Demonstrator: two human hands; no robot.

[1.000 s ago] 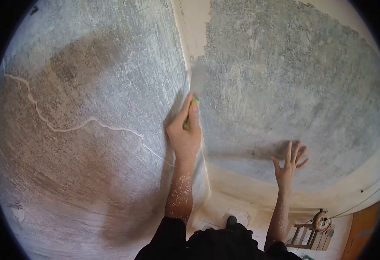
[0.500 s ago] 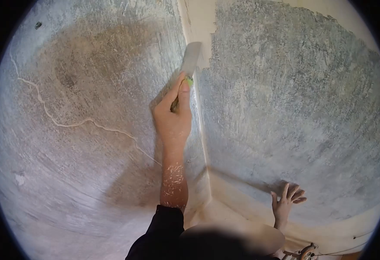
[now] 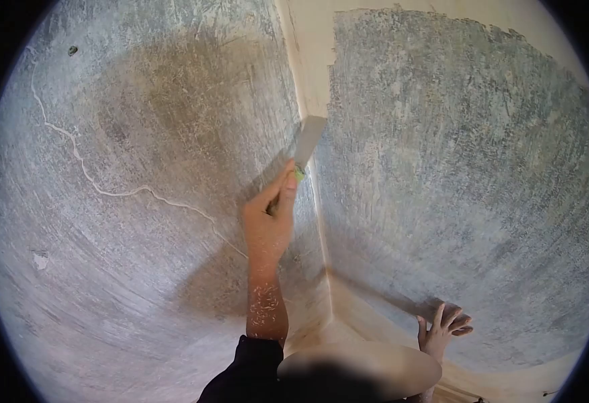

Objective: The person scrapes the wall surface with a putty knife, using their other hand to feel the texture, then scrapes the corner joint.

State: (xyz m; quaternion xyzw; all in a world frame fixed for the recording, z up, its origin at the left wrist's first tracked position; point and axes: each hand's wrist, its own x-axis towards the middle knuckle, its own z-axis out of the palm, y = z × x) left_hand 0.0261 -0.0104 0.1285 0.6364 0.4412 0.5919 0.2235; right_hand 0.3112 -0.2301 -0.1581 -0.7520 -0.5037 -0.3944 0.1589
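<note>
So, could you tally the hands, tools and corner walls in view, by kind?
Left hand, right hand: 2 hands
Scraper: 1 tool
Left wall, right wall: 2 walls
Total: 5

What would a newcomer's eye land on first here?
First, the left hand near the picture's centre, holding a flat-bladed scraper at the corner. Next, the pale, wavering line running across the mottled left-hand wall. Then the right hand at lower right, splayed at the mottled right-hand wall.
</note>
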